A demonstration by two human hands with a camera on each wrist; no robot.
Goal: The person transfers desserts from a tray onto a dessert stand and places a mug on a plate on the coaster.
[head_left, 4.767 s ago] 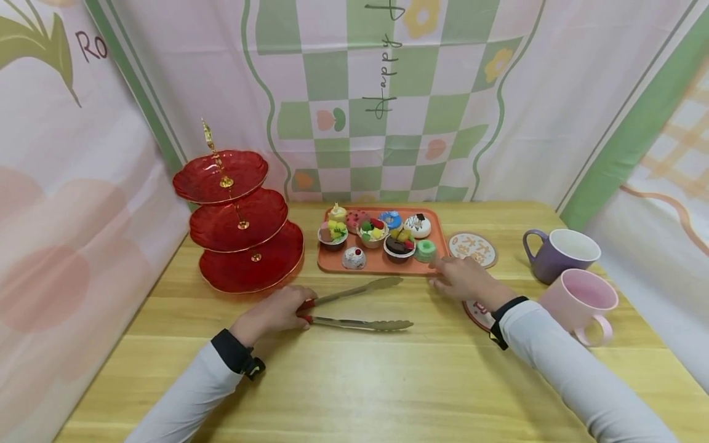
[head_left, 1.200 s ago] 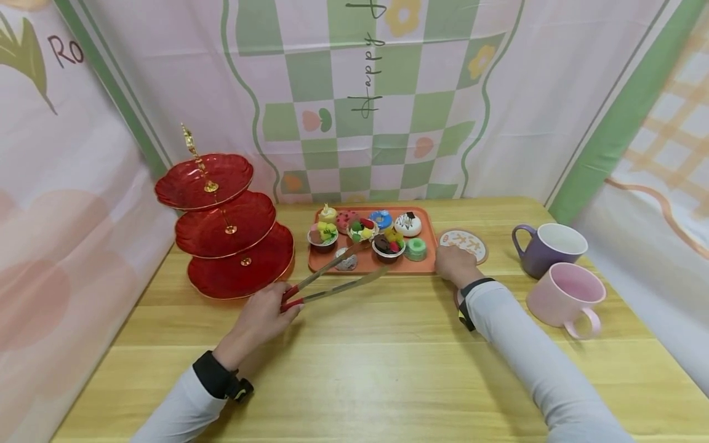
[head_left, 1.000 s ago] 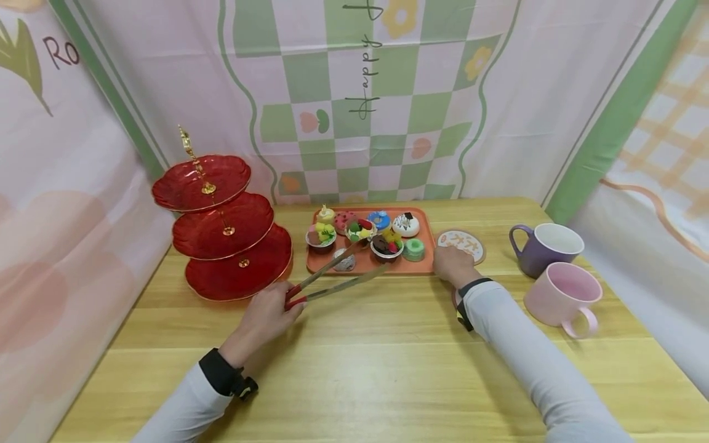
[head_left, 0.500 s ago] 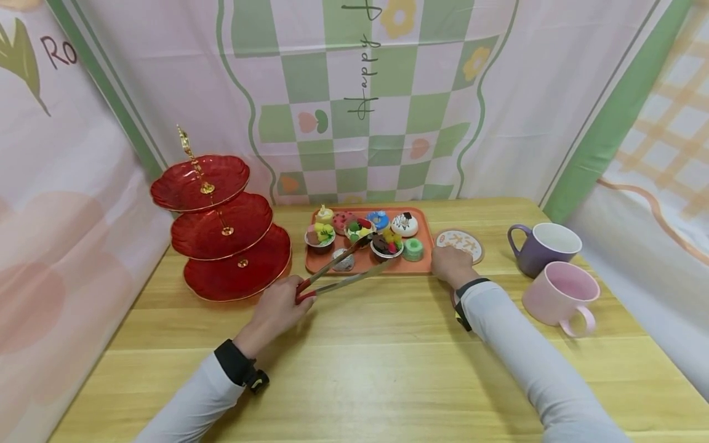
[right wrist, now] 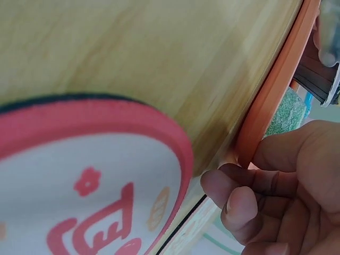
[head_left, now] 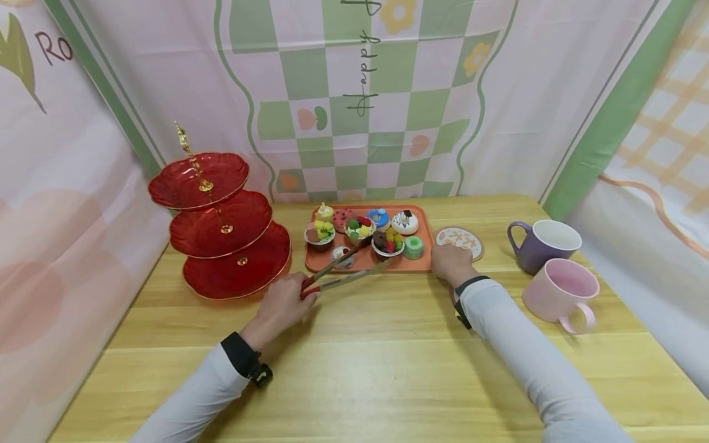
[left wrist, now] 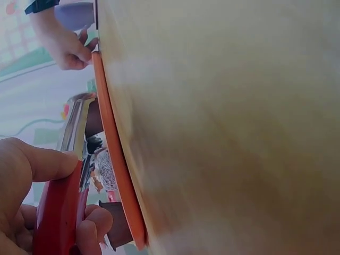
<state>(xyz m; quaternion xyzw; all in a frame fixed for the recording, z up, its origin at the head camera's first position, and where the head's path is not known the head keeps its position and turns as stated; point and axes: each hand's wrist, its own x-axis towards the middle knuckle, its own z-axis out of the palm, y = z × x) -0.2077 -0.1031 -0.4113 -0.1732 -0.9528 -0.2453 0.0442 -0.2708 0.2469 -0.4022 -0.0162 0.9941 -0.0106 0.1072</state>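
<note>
My left hand (head_left: 285,303) grips the red handles of metal tongs (head_left: 344,280), whose arms stand apart over the front of an orange tray (head_left: 423,223). One tip is at the left of a fruit-topped chocolate cupcake (head_left: 388,243), the other near its front; I cannot tell whether they touch it. Beneath the tongs' far arm sits a white speckled cake (head_left: 343,258). The tray's right edge is pinched by my right hand (head_left: 451,264), its thumb against the rim (right wrist: 265,117) in the right wrist view. Close by is a green ring-shaped cake (head_left: 413,247).
Other toy cakes and doughnuts, including a blue doughnut (head_left: 378,217), fill the tray's back. A red three-tier stand (head_left: 244,286) is at the left. Right of the tray lie a round coaster (head_left: 468,241) and a pink-rimmed coaster (right wrist: 180,149); beyond stand purple (head_left: 534,255) and pink mugs (head_left: 548,292).
Over several seconds, the tongs have risen from the table to the cupcake, and my right hand has taken hold of the tray's edge. Lately my left hand has shifted slightly right.
</note>
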